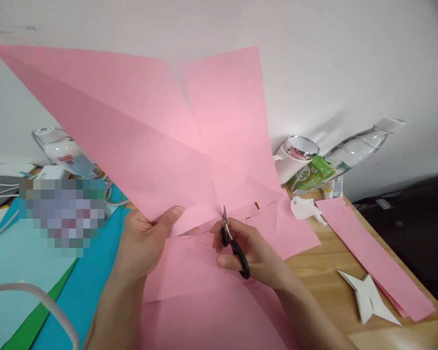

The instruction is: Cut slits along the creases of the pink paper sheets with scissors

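Note:
A large pink paper sheet (pixel 138 126) stands raised before me, with a long slit running down from its top edge between a wide left part and a narrower right part. My left hand (pixel 149 238) pinches its lower left edge, thumb on top. In my right hand (pixel 251 248) is a pair of scissors (pixel 233 243) with black handles, fingers through the loops. The blades point up at the lower end of the slit and look nearly closed. More pink paper (pixel 204 311) lies beneath both hands.
Pink strips (pixel 379 262) and a folded white paper star (pixel 368 299) lie at right. Behind stand a white mug (pixel 292 160), a green carton (pixel 312 174) and a clear bottle (pixel 361 146). At left are blue paper (pixel 95 272), a white bottle (pixel 65 150) and cables.

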The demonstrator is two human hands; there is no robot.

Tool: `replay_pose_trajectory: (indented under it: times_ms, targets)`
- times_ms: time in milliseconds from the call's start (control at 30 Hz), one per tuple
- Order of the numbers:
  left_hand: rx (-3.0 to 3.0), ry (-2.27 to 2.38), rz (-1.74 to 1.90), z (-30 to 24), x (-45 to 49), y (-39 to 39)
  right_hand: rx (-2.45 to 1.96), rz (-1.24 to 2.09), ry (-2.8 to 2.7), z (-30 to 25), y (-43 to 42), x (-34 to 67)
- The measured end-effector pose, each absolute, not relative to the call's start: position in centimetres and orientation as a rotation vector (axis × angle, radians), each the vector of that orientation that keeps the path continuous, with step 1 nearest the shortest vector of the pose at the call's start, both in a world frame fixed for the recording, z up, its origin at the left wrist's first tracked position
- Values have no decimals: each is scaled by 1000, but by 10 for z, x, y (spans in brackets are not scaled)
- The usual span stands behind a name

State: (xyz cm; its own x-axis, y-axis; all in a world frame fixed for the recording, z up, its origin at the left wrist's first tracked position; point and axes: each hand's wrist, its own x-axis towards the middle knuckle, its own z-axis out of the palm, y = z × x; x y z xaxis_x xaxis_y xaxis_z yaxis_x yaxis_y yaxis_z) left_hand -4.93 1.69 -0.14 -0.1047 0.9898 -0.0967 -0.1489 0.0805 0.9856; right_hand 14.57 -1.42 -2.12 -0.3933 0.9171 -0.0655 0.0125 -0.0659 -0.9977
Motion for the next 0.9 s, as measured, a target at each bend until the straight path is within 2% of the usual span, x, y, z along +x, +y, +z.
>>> replay_pose_trajectory:
  times_ms: [900]
  targets:
    - [1298,1155,1337,-7,-56,20,-1005,1618,-1476,-22,-14,146]
